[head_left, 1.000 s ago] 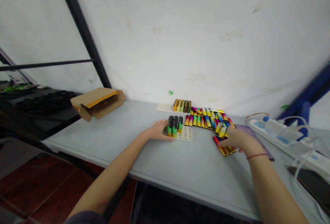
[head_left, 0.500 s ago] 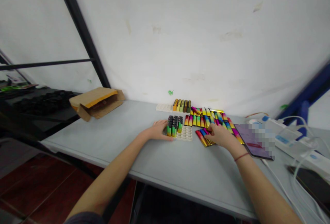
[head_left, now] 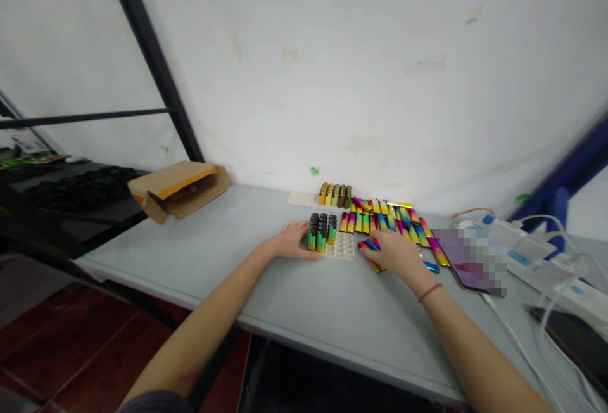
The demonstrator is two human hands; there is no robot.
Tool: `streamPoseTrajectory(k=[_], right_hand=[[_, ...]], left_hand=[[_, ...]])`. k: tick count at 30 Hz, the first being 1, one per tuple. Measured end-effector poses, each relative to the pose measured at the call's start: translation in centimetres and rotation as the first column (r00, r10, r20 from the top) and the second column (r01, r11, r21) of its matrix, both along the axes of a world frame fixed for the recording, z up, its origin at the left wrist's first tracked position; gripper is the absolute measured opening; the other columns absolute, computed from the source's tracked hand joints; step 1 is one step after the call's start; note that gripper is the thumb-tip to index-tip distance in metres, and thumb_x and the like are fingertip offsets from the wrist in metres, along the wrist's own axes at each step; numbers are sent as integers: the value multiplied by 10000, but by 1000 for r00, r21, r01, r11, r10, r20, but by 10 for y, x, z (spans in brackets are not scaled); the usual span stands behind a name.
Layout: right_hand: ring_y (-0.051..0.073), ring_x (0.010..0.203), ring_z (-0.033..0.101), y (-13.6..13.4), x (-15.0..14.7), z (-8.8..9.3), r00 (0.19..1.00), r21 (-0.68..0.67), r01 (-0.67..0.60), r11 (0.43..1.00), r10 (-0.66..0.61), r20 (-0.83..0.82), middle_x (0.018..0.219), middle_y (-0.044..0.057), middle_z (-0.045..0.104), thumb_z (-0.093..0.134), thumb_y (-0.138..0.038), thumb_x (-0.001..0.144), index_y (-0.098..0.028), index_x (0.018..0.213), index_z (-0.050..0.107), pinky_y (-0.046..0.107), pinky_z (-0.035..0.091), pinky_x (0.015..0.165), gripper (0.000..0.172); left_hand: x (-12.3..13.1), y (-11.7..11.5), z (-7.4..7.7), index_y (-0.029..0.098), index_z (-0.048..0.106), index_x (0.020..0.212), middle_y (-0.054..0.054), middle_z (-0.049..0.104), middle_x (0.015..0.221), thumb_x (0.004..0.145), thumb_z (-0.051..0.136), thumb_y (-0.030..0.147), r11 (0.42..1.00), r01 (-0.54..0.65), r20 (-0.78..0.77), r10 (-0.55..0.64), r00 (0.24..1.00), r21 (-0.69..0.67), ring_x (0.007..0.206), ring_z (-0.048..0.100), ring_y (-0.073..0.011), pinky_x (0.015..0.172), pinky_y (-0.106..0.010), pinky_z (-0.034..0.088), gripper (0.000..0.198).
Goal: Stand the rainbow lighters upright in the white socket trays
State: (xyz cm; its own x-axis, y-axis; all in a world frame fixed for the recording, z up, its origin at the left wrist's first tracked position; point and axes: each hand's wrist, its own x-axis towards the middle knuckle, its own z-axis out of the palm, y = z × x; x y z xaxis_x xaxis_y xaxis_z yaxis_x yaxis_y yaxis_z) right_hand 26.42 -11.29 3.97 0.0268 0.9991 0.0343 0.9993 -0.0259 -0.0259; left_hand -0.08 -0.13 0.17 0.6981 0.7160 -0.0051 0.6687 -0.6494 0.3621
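Two hands: left hand [head_left: 291,243] spread flat against lighter tray [head_left: 344,247], right hand [head_left: 395,253] over rainbow lighters [head_left: 368,246], grip unclear.

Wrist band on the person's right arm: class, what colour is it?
Red; the thin wrist band shows best in the head view.

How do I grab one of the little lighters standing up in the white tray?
Pinch its black top from straight above. The standing lighters are upright and packed close, bottoms in the white tray, so their sides are hard to reach. One on the right edge is probably easiest; the left hand rests at the tray's left side.
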Motion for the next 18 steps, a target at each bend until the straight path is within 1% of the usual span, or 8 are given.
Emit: streamPoseTrajectory(k=[2, 4, 7, 9, 12, 15, 17, 18], right_hand=[[285, 948, 679, 1, -9, -2, 1000, -29, -8, 1000, 9, 18, 1004, 155, 707, 546, -411, 914, -139, 968, 677, 306, 447, 698, 307], [292, 951, 685, 3, -15, -6, 999, -47, 9, 999, -8, 36, 999, 168, 712, 497, -368, 938, -124, 962, 688, 315, 458, 705, 310], [290, 971, 687, 6, -22, -13, 998, -27, 36, 999, -35, 45, 1042, 191, 707, 412, -327, 975, -107, 973, 695, 324, 474, 732, 359], [285, 986, 686, 7, -24, -16, 997, -2, 65, 998, -64, 34, 1068, 202, 701, 396, -302, 979, -93, 1007, 682, 320, 480, 746, 355], [281, 982, 692, 6, -26, -15, 991, 18, 135, 991, -135, 6, 1077, 213, 698, 400, -252, 965, -76, 1065, 640, 312, 485, 746, 314], [298, 942, 702, 2, -24, -12, 981, 20, 196, 980, -195, -9, 1013, 211, 711, 406, -199, 942, -75, 1164, 571, 331, 489, 733, 303], [314, 899, 705, 2, -22, -12, 979, 30, 200, 979, -199, -39, 955, 201, 714, 389, -183, 938, -79, 1228, 517, 357, 488, 725, 333], [315, 877, 703, 3, -21, -13, 981, 42, 179, 983, -176, -82, 937, 192, 712, 373, -190, 945, -86, 1238, 500, 366, 486, 726, 336]], left_hand=[[0, 0, 0, 164, 399, 1449, -169, 445, 1484, 699, 731, 665, 1000, -2, -9, 2, 1000, -3, 1350, 406, -385, 1146, -489, 258, 961], [0, -1, 0, 139, 390, 1456, -183, 425, 1495, 708, 719, 668, 1000, 2, -22, -2, 1000, -6, 1363, 389, -389, 1153, -480, 246, 973], [0, -1, 0, 146, 381, 1463, -173, 418, 1504, 715, 720, 658, 1000, 5, -22, -5, 1000, -1, 1374, 379, -383, 1161, -465, 231, 968], [0, 0, -1, 165, 382, 1462, -159, 426, 1501, 715, 723, 656, 1000, 5, -17, -5, 1000, 8, 1375, 383, -379, 1158, -460, 238, 957], [-1, 1, -2, 181, 381, 1457, -153, 433, 1496, 712, 724, 666, 1000, 6, -14, -6, 1000, 19, 1364, 394, -376, 1148, -468, 257, 952], [-1, 1, -2, 200, 396, 1444, -143, 446, 1488, 703, 730, 668, 1000, 7, -7, -7, 1000, 17, 1337, 421, -373, 1139, -473, 274, 937], [-1, 0, -1, 199, 413, 1432, -143, 450, 1484, 698, 733, 668, 1000, 5, -10, -5, 1000, 11, 1332, 426, -375, 1139, -468, 277, 928], [-1, 0, 0, 189, 419, 1428, -150, 450, 1483, 696, 733, 667, 1000, 1, -14, -1, 1000, 9, 1333, 426, -378, 1141, -468, 276, 929]])
